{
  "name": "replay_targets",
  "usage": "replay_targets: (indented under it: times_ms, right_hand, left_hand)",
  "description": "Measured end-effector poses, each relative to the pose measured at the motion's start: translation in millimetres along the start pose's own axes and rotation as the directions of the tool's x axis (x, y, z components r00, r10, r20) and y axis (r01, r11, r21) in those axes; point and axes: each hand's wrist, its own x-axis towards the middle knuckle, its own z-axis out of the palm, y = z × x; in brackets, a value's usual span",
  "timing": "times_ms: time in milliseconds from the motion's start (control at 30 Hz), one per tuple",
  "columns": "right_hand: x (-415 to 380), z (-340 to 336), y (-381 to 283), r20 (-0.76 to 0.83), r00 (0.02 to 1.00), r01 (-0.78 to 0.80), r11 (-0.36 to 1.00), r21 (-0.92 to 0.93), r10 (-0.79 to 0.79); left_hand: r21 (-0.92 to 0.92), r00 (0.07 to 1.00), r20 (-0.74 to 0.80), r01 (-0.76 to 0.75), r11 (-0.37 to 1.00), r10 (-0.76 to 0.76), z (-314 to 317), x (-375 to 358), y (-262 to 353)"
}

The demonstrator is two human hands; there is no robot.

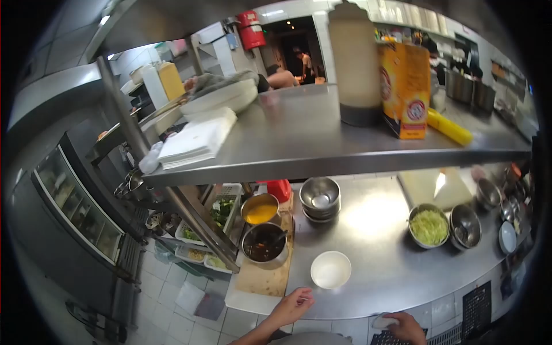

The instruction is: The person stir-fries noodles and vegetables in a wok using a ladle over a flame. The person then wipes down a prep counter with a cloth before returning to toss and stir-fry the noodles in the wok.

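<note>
A white bowl (330, 269) stands on the steel counter near its front edge, and its inside looks bare. Just below and left of it is my left hand (296, 303), fingers loosely curled and apart, with nothing in them. My right hand (407, 329) is lower right, past the counter's front edge. Its fingers are closed on a small whitish, rounded thing (383, 321) whose kind I cannot tell. To the left, a pot of dark sauce (264, 244) with a dark-handled utensil and a pot of yellow liquid (260, 210) sit on a wooden board (261, 280).
Stacked steel bowls (320, 195) stand behind the white bowl. At right are a bowl of shredded greens (429, 226), another steel bowl (465, 225) and a cutting board (435, 188). A steel shelf (299, 135) overhangs the counter, carrying a squeeze bottle (356, 69) and an orange box (407, 92).
</note>
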Motion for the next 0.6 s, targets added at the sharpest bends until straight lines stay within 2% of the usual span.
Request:
replay_targets:
  times_ms: [33,100,133,167,200,233,267,300,333,367,433,467,500,533,600]
  right_hand:
    - [2,-29,-39,0.247,0.969,-0.060,0.971,0.231,0.001]
    - [-2,-75,-133,0.220,0.911,0.270,0.907,0.324,-0.350]
    - [-8,-88,-175,0.064,0.870,0.443,0.833,0.332,-0.489]
    - [-10,-94,-213,-0.095,0.788,0.604,0.734,0.309,-0.608]
    - [-7,-89,-252,-0.380,0.602,0.791,0.591,0.158,-0.703]
    - [-4,-86,-304,-0.530,0.465,0.785,0.607,-0.122,-0.709]
    - [5,-92,-349,-0.507,0.443,0.710,0.634,-0.305,-0.740]
    - [25,-97,-392,-0.483,0.380,0.730,0.577,-0.368,-0.789]
    - [53,-94,-423,-0.503,0.353,0.707,0.577,-0.409,-0.789]
    - [74,-95,-455,-0.462,0.361,0.677,0.568,-0.468,-0.810]
    - [126,-89,-504,-0.409,0.552,0.464,0.675,-0.574,-0.727]
    - [161,-84,-512,-0.354,0.583,0.413,0.642,-0.646,-0.732]
    - [181,-79,-516,-0.297,0.617,0.368,0.601,-0.710,-0.729]
    - [173,-74,-521,-0.315,0.625,0.334,0.610,-0.718,-0.714]
    - [137,-75,-530,-0.136,0.837,0.238,0.576,-0.782,-0.531]
  left_hand:
    - [-0.004,0.999,-0.036,-0.026,1.000,0.026,-16,1,6]
    - [-0.009,0.996,-0.057,-0.071,0.997,0.071,-42,3,27]
    - [0.013,0.980,-0.081,-0.182,0.983,0.182,-58,4,42]
    - [0.040,0.951,-0.099,-0.290,0.956,0.293,-74,5,54]
    - [0.083,0.920,-0.093,-0.373,0.924,0.380,-88,6,61]
    - [0.090,0.911,-0.069,-0.400,0.912,0.406,-100,3,63]
    - [0.133,0.872,-0.067,-0.474,0.870,0.485,-112,1,65]
    - [0.168,0.824,-0.055,-0.549,0.819,0.564,-126,-1,68]
    - [0.156,0.812,-0.038,-0.571,0.806,0.583,-137,-4,59]
    - [0.141,0.792,0.002,-0.604,0.784,0.610,-149,-8,50]
    - [0.118,0.843,-0.031,-0.530,0.840,0.536,-171,-17,24]
    - [0.096,0.833,0.004,-0.551,0.829,0.553,-178,-22,4]
    - [0.088,0.880,-0.026,-0.471,0.878,0.474,-187,-25,-18]
    - [0.084,0.918,-0.059,-0.386,0.919,0.392,-198,-29,-41]
    - [0.005,0.927,-0.035,-0.373,0.928,0.373,-224,-36,-90]
